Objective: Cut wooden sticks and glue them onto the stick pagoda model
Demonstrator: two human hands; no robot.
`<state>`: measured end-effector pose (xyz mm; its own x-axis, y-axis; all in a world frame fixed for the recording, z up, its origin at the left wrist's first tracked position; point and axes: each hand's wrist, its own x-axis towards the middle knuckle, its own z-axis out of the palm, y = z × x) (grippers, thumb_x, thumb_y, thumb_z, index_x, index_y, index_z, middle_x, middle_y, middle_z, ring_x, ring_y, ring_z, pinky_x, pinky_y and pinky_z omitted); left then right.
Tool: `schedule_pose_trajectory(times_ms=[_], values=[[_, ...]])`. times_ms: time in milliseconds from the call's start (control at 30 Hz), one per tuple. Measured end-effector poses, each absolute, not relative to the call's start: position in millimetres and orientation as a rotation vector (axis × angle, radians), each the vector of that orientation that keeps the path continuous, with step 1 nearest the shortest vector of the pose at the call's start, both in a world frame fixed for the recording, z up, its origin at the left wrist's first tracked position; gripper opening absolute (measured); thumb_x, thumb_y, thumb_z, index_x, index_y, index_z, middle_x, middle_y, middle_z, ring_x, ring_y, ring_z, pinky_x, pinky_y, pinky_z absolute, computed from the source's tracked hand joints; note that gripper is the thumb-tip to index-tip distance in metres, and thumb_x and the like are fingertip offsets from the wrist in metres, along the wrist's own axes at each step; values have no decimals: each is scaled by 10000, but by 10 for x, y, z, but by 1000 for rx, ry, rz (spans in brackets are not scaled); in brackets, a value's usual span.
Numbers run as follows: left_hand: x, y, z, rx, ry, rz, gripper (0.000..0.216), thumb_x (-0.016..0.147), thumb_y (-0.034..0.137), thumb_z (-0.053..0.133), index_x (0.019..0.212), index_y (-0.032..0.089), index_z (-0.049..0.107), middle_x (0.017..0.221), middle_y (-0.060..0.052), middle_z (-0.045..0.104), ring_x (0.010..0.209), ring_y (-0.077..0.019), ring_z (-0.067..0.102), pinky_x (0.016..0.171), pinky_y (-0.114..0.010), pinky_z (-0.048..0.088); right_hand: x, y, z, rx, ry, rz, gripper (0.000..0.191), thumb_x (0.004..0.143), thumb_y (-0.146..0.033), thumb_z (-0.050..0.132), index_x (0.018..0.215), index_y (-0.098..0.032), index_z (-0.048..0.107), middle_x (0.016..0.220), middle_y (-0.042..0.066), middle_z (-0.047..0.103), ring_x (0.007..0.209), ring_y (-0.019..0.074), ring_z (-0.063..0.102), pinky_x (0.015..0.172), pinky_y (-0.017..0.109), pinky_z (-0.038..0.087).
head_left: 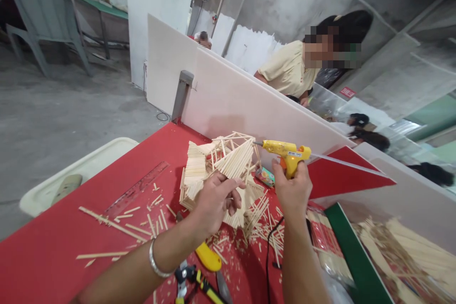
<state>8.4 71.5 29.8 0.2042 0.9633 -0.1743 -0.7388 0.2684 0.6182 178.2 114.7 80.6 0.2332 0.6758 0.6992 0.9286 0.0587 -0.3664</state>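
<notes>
My right hand point(294, 185) is wrapped round the handle of a yellow hot glue gun point(285, 150), with a long clear glue stick point(345, 162) coming out of its back end. The gun's nozzle points left, at the upper right edge of a model built of thin wooden sticks point(237, 157). In front of the model is my left hand point(221, 194), fingers curled and thumb drawn in against them; whether it pinches anything is hidden. The model has slatted, stepped panels and an open frame at the top. Loose sticks point(261, 216) lie beside its base.
On the red table point(149, 147) are a clear ruler point(137, 189), cut sticks, pliers point(197, 280) and a yellow-handled tool point(208, 256). Packs of sticks point(327, 242) lie at right beside a green divider point(356, 251). A white partition point(245, 90) stands behind; a person leans beyond it.
</notes>
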Motion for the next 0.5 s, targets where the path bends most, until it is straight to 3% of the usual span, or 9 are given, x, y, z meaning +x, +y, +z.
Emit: schedule_pose_trajectory(times_ms=[500], values=[[52, 694, 366, 459, 569, 1220, 206, 760, 330, 659, 786, 159, 547, 541, 0, 583, 418, -88, 501, 344, -194, 277, 1828, 1195, 754, -1646, -1513, -366, 284, 756, -467, 608, 822, -202, 528, 699, 10, 565, 641, 180, 506, 624, 298, 355]])
